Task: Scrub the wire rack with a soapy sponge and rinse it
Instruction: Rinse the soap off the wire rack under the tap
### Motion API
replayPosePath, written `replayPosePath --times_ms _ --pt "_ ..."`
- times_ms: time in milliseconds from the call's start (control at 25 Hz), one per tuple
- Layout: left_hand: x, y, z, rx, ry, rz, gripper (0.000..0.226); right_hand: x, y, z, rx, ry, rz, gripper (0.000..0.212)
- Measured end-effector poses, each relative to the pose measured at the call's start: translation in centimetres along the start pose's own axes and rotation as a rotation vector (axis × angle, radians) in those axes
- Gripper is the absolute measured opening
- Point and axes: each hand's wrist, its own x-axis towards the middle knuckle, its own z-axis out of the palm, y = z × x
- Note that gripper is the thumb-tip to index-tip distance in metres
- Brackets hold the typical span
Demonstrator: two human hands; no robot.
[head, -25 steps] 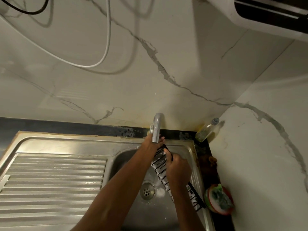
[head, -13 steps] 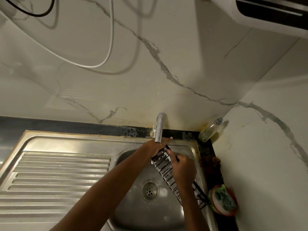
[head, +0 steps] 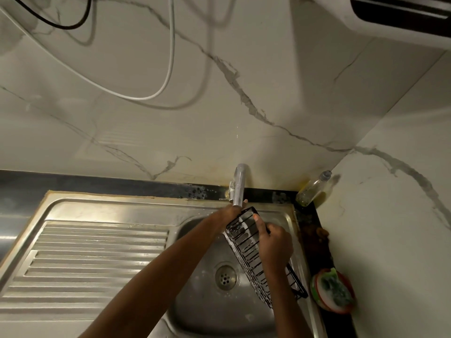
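A black wire rack (head: 245,236), streaked with white suds, slants across the sink basin (head: 200,301) from the tap down to the right rim. My left hand (head: 228,215) holds the rack's upper end just under the tap spout (head: 238,189). My right hand (head: 274,243) grips the rack's right side rail a little lower, thumb on the top wire. A green sponge (head: 335,290) lies in a red dish (head: 317,301) on the dark counter to the right, apart from both hands. I cannot tell whether water is running.
The ribbed drainboard (head: 97,252) fills the left side. The drain (head: 225,276) sits in the basin below the rack. A clear bottle (head: 313,189) leans in the wall corner. Cables (head: 168,69) hang on the marble wall, and an appliance (head: 400,11) juts out top right.
The rack's upper end has come up closer to the spout. My right hand has shifted slightly to the right along the rail, and my left hand stays at the upper end.
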Motion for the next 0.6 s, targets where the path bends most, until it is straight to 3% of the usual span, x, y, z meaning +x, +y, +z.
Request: replayPosePath --times_ms 160,480,600 --pt "-0.2 -0.2 -1.4 0.049 -0.018 -0.005 0.046 0.4 -0.6 1.0 -0.004 -0.045 0.027 0.052" --pt "0.3 -1.8 -4.6 0.203 -0.036 -0.037 0.071 0.2 0.9 0.7 0.405 -0.207 0.076 0.051" --pt "-1.1 -1.8 -4.0 0.254 -0.038 0.07 0.054 0.5 0.5 0.9 0.323 -0.261 0.088 0.051"
